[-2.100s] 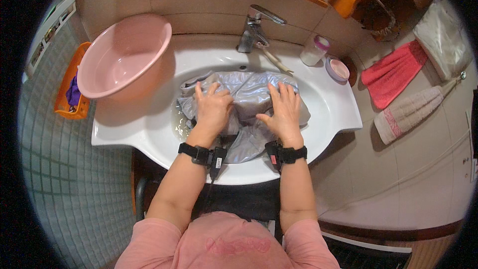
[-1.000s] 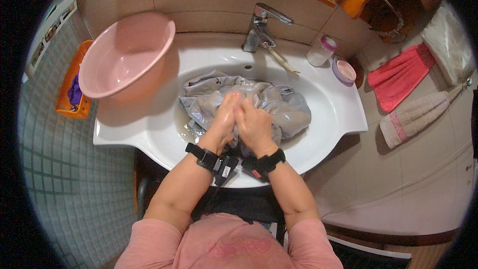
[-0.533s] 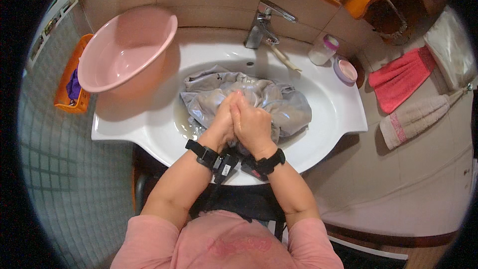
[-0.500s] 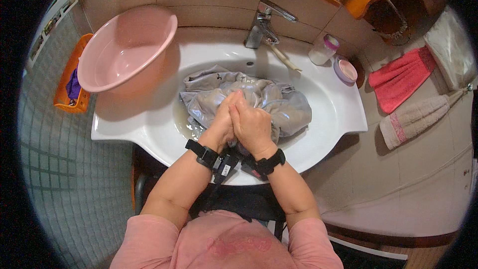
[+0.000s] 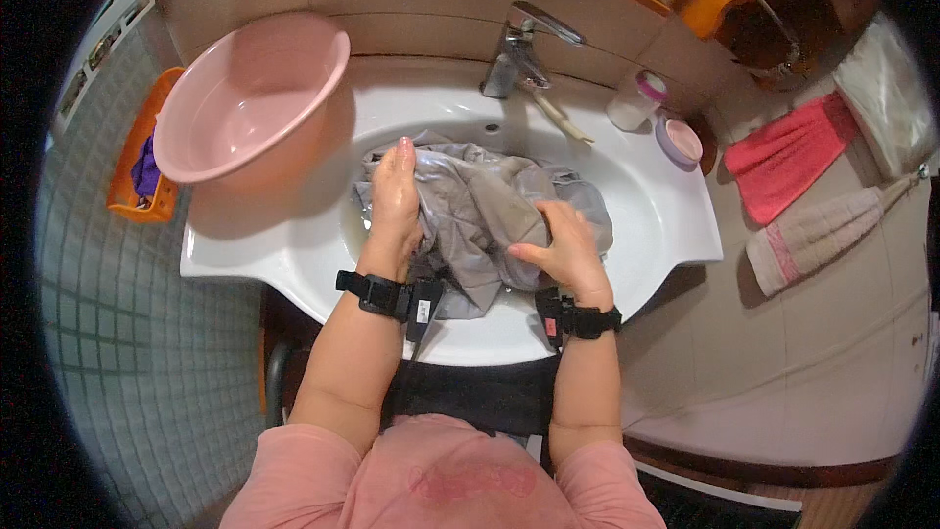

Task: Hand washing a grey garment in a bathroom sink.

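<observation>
A wet grey cloth, probably a garment (image 5: pixel 480 211), lies bunched in the white washbasin (image 5: pixel 651 235), with a little cloudy water at its left. My left hand (image 5: pixel 394 201) stands on edge against the cloth's left side, its fingers stretched out and close together. On the opposite side my right hand (image 5: pixel 570 253) rests on the cloth, thumb and fingers spread apart. The left palm is turned away from view. Around each wrist is a black strap with a small black device.
A pink plastic basin (image 5: pixel 250 103) stands on the left of the washbasin, beside an orange basket (image 5: pixel 142 162). Behind the cloth rises a chrome faucet (image 5: pixel 514 54). A jar with a purple lid (image 5: pixel 636 103) and a soap dish (image 5: pixel 679 140) sit at right, near hanging towels (image 5: pixel 788 157).
My hands were pressed together over the middle of the cloth; they have moved apart to its left and right sides. The cloth has shifted and spread toward the near rim.
</observation>
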Demonstrator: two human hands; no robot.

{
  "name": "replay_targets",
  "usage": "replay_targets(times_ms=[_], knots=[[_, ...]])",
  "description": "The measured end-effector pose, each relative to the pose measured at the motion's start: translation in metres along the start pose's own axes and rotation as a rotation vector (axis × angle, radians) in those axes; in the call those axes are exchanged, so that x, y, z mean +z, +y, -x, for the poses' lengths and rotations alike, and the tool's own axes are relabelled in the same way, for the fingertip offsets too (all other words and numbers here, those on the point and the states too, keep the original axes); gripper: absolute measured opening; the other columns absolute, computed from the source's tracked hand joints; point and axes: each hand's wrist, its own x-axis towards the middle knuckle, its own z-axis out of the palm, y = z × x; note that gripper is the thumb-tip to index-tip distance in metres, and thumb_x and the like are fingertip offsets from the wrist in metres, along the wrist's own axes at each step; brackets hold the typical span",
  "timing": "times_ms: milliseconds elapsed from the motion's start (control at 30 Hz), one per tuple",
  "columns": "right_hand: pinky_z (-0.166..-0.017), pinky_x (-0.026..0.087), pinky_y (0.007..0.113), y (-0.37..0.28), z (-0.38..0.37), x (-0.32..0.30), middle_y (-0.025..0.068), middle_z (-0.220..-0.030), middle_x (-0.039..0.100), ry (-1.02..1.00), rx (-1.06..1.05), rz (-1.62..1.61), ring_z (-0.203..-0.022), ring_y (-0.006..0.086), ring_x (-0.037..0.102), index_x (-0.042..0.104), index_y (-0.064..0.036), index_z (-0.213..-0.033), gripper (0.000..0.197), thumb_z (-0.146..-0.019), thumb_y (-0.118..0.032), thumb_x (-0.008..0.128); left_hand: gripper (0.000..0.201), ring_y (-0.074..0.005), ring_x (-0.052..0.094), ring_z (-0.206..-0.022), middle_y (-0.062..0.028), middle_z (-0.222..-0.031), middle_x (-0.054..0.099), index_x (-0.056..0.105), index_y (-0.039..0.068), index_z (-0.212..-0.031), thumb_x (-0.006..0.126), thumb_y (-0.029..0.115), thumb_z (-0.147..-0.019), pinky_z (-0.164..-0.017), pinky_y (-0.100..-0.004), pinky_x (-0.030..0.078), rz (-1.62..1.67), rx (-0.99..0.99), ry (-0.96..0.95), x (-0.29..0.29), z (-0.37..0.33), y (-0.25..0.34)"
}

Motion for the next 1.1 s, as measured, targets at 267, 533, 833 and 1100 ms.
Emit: replay_targets(times_ms=[267,533,833,1100], knots=[[-0.063,0.04,0.039,-0.033,-0.004,0.002,0.017,-0.078,0.054,0.222,0.159,-0.376,-0.071,0.0345,0.051,0.054,0.0005,-0.078,0.012,-0.078,-0.011,0.054,0.023,-0.0246,0.049,-0.096,-0.0056,-0.095,0.058,0.059,0.009,-0.096,0.053,0.027,-0.083,-0.087,-0.039,0.029,-0.874,0.81,0.013,0.02,0.023,0.024],[-0.066,0.042,0.037,-0.077,-0.032,-0.019,0.0167,-0.082,0.056,0.462,0.134,-0.573,-0.076,0.0325,0.054,0.056,0.0014,-0.087,0.011,-0.078,-0.003,0.052,0.041,-0.0262,0.049,-0.095,-0.008,-0.093,0.057,0.059,0.007,-0.096,0.065,0.037,-0.069,-0.089,-0.0382,0.03,-0.768,0.815,-0.23,0.021,0.022,0.016],[-0.086,0.034,0.043,-0.036,-0.025,0.02,0.0145,-0.104,0.053,0.242,0.095,-0.276,-0.099,0.0325,0.048,0.05,-0.0032,-0.102,0.048,-0.066,-0.028,0.071,0.011,-0.01,0.05,-0.072,-0.0027,-0.08,0.053,0.051,0.001,-0.085,0.054,-0.002,-0.075,-0.066,-0.0232,0.043,-0.167,0.206,-0.075,0.016,0.017,0.011],[-0.069,0.042,0.043,-0.024,-0.02,0.033,0.0224,-0.084,0.059,0.17,0.361,-0.522,-0.078,0.0392,0.056,0.053,0.0003,-0.093,0.026,-0.081,-0.022,0.055,0.038,-0.0141,0.053,-0.089,-0.005,-0.097,0.055,0.049,0.006,-0.112,0.049,-0.005,-0.076,-0.08,-0.0236,0.043,0.394,-0.249,-0.329,0.018,0.023,-0.007]])
